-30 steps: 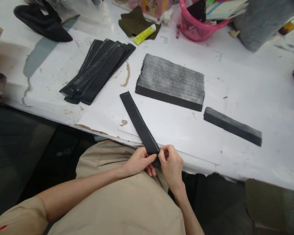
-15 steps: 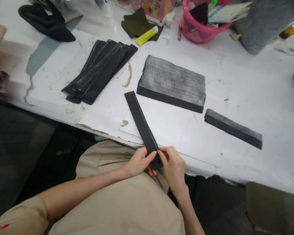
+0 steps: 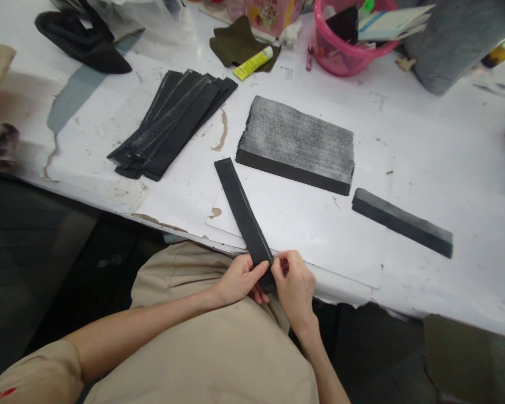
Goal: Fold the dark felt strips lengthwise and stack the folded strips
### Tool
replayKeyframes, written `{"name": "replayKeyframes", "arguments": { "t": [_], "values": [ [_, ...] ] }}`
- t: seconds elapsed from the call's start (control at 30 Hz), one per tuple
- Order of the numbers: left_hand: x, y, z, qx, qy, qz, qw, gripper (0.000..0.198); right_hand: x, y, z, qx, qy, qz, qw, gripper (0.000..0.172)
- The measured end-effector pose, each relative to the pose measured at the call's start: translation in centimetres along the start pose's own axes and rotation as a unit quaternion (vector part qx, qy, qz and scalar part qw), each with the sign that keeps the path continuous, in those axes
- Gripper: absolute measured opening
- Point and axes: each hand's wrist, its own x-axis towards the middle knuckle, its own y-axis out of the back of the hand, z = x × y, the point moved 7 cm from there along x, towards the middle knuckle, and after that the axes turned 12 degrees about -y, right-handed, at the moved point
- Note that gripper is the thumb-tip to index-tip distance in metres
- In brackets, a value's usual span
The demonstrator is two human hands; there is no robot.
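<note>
A long black strip (image 3: pixel 244 213) slants from the tabletop down over the front edge toward my lap. My left hand (image 3: pixel 242 278) is closed round its lower end, thumb on top and fingers beneath. At the strip's right edge, my right hand (image 3: pixel 293 283) is pinched with thumb and forefinger together; whether it grips the edge or something tiny there is hidden. Beyond the strip lies a stack of grey-topped black pieces (image 3: pixel 297 143). A narrower stack of the same look (image 3: pixel 402 221) sits to the right. Several black strips (image 3: pixel 172 123) are fanned out in a pile at the left.
A yellow tube (image 3: pixel 253 63) rests on a dark green scrap (image 3: pixel 231 42) at the back. Behind stand a pink basket (image 3: pixel 340 56) with odds and ends and a grey bulky object (image 3: pixel 450 39). A black curved object (image 3: pixel 82 42) lies back left on the white-covered table (image 3: pixel 425 146).
My right hand's fingers have curled in and turned slightly at the strip's edge. My left hand and the strip stay almost in place; the view shifts very slightly.
</note>
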Motion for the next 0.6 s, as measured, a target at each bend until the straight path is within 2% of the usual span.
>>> {"name": "replayKeyframes", "arguments": {
  "t": [0.13,0.2,0.33,0.5,0.6],
  "values": [
    [0.1,0.2,-0.1,0.003,-0.004,0.005,1.0,0.054,0.2,-0.2,0.8,0.125,-0.028,-0.102,0.987,0.027],
    [0.1,0.1,0.0,0.004,-0.003,0.003,1.0,0.055,0.2,0.0,0.8,0.14,-0.029,-0.114,0.983,0.027],
    [0.0,-0.1,0.0,0.005,-0.007,-0.004,1.0,0.056,0.3,0.3,-0.1,0.06,0.011,-0.079,0.995,0.017],
    [0.1,0.0,-0.4,0.009,-0.011,-0.001,1.0,0.053,0.0,0.2,-1.8,-0.054,0.096,-0.053,0.993,0.021],
    [0.1,-0.1,-0.6,0.016,-0.004,-0.01,1.0,0.051,0.0,0.0,-2.0,-0.101,0.102,-0.019,0.989,0.019]
  ]
}}
